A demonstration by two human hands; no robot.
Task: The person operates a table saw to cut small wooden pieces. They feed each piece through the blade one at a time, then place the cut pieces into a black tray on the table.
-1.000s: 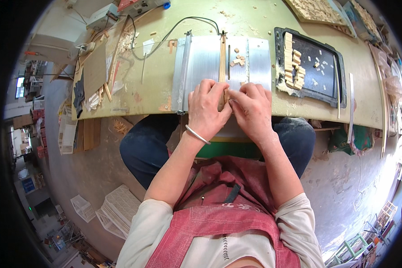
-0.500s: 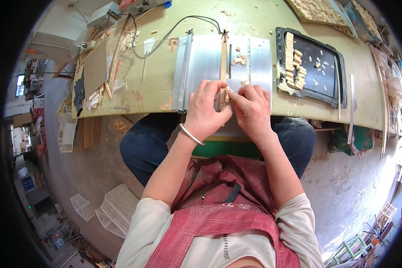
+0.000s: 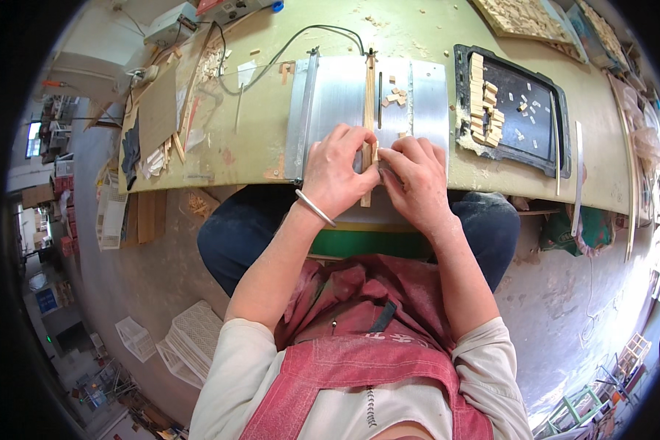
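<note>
My left hand (image 3: 337, 169) is closed, its thumb and index finger curved around a small wooden block (image 3: 375, 152) at its two ends. From the right, my right hand (image 3: 419, 180) brings its pinched thumb and fingertips against the block; what lies between those fingertips is too small to make out. Beneath both hands runs a long wooden strip (image 3: 369, 95), lying front to back on a silver metal plate (image 3: 334, 92). Several small wooden blocks (image 3: 394, 97) lie loose on the plate, right of a narrow dark slot (image 3: 380, 99).
A black tray (image 3: 561, 110) on the right holds wooden blocks (image 3: 477, 95) along its left side and small white pieces (image 3: 522, 107). A metal bar (image 3: 305, 110) edges the plate's left. A black cable (image 3: 271, 55) loops behind. Cardboard (image 3: 158, 110) and wood scraps (image 3: 154, 161) lie left.
The right fingertips have drawn slightly back and lower along the block, which now shows more upright between the hands. The left hand stays almost in place.
</note>
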